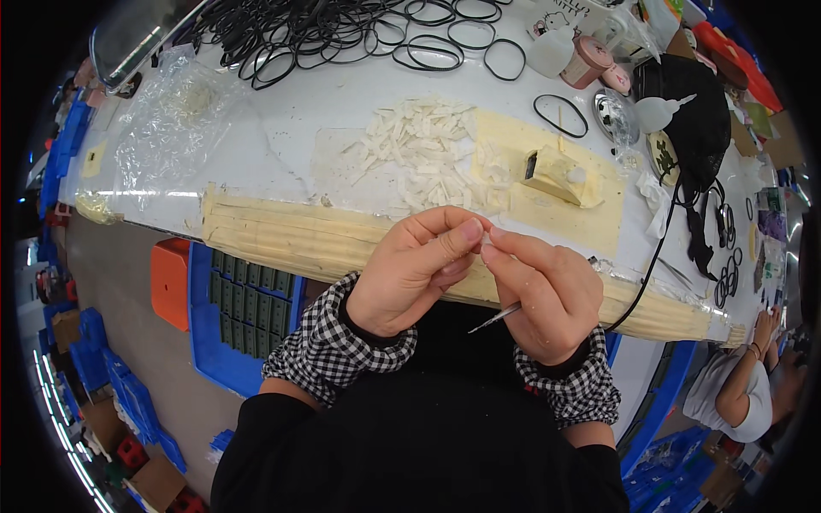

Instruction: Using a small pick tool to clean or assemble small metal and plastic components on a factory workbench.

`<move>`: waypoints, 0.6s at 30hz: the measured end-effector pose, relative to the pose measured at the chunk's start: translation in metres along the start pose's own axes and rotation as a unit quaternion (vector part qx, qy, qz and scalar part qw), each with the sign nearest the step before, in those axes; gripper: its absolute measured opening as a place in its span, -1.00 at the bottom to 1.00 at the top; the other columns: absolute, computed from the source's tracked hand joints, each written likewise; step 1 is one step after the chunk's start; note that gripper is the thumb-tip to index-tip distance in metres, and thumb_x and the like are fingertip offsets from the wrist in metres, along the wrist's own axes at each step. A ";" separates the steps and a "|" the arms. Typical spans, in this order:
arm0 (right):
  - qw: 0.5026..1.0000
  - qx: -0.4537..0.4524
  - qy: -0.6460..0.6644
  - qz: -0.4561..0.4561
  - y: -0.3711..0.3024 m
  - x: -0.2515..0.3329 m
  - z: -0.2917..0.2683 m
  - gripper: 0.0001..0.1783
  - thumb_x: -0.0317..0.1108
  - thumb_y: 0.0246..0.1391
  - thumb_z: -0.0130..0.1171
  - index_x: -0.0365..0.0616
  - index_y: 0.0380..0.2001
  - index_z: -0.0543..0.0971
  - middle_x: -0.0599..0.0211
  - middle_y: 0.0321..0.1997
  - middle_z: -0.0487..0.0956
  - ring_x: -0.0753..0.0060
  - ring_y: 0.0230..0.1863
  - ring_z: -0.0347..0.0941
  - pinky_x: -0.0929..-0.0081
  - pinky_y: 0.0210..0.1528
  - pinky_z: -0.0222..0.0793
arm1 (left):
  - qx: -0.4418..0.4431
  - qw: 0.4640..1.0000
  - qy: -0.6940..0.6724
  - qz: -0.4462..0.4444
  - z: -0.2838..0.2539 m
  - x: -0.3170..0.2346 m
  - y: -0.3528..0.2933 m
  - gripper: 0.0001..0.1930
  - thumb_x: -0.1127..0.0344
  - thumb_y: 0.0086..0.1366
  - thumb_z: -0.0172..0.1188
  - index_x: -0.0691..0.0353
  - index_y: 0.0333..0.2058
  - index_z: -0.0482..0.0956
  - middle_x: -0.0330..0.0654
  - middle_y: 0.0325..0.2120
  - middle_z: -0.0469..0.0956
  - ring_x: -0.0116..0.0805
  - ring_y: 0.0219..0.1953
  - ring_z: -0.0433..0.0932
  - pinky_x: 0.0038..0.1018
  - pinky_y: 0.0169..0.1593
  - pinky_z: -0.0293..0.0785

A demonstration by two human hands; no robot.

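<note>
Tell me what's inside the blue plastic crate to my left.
Dark green rectangular pieces sit in rows inside the blue plastic crate. Your black-and-white checked left sleeve covers part of it; what's beneath the pieces can't be seen.

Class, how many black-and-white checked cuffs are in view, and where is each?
2: the left cuff just behind the left hand, the right cuff just behind the right hand. None seems hidden.
</note>
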State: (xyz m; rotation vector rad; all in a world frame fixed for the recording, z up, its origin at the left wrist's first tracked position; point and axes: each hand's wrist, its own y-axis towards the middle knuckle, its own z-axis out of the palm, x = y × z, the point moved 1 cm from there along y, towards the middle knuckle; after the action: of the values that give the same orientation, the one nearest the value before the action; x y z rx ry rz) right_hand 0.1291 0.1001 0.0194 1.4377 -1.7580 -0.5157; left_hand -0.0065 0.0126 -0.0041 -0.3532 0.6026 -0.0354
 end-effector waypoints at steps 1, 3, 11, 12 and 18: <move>1.000 0.011 -0.009 -0.007 0.001 0.001 -0.001 -0.68 -0.55 -0.35 0.20 -0.22 -0.35 0.63 0.24 -0.28 0.61 0.48 -0.56 0.44 0.63 -0.57 0.31 | 0.002 1.000 -0.005 -0.004 0.000 0.000 0.000 -0.85 0.32 0.34 0.05 0.29 -0.27 0.51 -0.41 -0.57 0.36 -0.67 -0.58 0.16 -0.74 -0.48 0.13; 0.999 0.034 -0.027 -0.020 0.001 0.005 -0.005 -0.66 -0.56 -0.36 0.20 -0.23 -0.34 0.63 0.24 -0.27 0.61 0.50 -0.59 0.41 0.64 -0.58 0.29 | 0.003 1.000 0.012 -0.014 0.001 -0.001 0.000 -0.81 0.25 0.37 0.01 0.26 -0.31 0.47 -0.45 -0.59 0.31 -0.71 -0.57 0.14 -0.73 -0.47 0.12; 0.980 0.064 0.078 0.169 0.013 0.000 -0.007 -0.65 -0.13 -0.12 0.31 -0.17 -0.41 0.52 0.35 -0.55 0.45 0.36 -0.55 0.39 0.53 -0.57 0.27 | 0.022 0.998 0.044 0.033 -0.001 -0.004 0.003 -0.76 0.18 0.39 -0.05 0.21 -0.37 0.39 -0.39 -0.48 0.29 -0.70 -0.58 0.10 -0.73 -0.46 0.11; 0.977 0.102 0.064 0.179 0.012 -0.004 -0.007 -0.61 -0.05 -0.12 0.32 -0.16 -0.43 0.50 0.34 -0.58 0.42 0.33 -0.54 0.39 0.51 -0.56 0.27 | 0.022 0.998 0.050 0.035 -0.002 -0.003 0.003 -0.76 0.18 0.40 -0.05 0.21 -0.38 0.39 -0.38 -0.47 0.29 -0.70 -0.58 0.10 -0.73 -0.46 0.11; 0.971 0.144 0.025 0.187 0.006 -0.005 0.001 -0.60 0.01 -0.10 0.24 -0.10 -0.53 0.41 0.36 -0.63 0.37 0.28 -0.59 0.36 0.41 -0.57 0.24 | 0.059 0.997 0.046 0.018 -0.001 -0.004 0.002 -0.76 0.19 0.40 -0.05 0.22 -0.38 0.37 -0.37 -0.48 0.28 -0.70 -0.57 0.11 -0.73 -0.44 0.12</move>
State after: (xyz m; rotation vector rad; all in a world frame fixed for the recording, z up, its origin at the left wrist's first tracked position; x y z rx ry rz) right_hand 0.1246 0.1061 0.0222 1.2473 -2.0623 -0.0242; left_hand -0.0109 0.0147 -0.0035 -0.2277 0.6943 -0.0525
